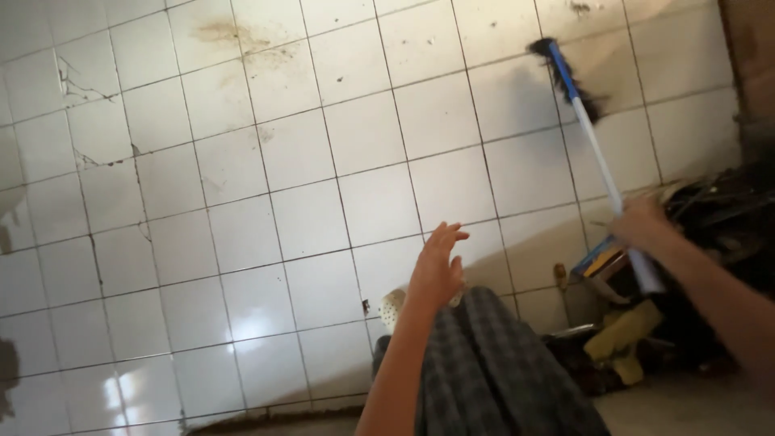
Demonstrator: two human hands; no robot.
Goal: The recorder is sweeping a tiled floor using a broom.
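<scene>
I see dim warm light, glare patches on tiles (242, 323) lower left, motion blur on broom (593, 137) and right hand (642, 224), right corner dark, whole frame soft and tilted

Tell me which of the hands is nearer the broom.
Right. The right hand grips the broom by its handle; the left hand is open in the air, apart from it, off to its left.

A lived-in home washroom or utility corner is seen: white tiled surface (307, 218), cracked and stained at far left, household clutter (646, 323) piled at right, a long-handled broom (593, 137) being swept.
</scene>
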